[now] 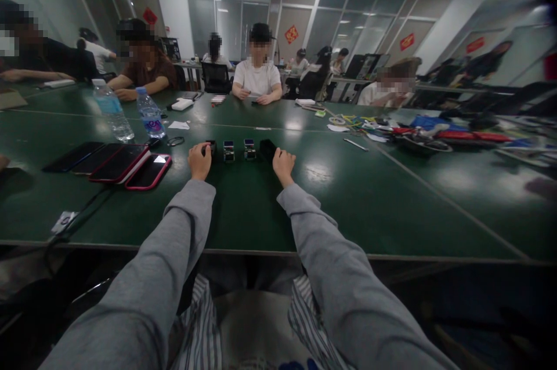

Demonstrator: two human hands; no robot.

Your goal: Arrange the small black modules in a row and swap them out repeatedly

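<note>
Both my arms reach forward over the green table (243, 207). My left hand (200, 160) is closed around a small dark box-like piece (212, 148), its fingers partly hiding it. On the other side my right hand (284, 164) is curled against a black block-shaped object (267, 150) that lies on the tabletop. Between the hands stand two small electronic modules with dark little screens, a left module (228, 151) and a right module (249, 149). Neither hand touches these modules. Fine details of all these pieces are too small to make out.
Several phones (150, 171) lie left of my left hand. Behind them stand two water bottles, a taller one (114, 112) and a shorter one (150, 115). A pen (355, 144) and a heap of cables (361, 123) lie to the right. A person (257, 77) sits opposite.
</note>
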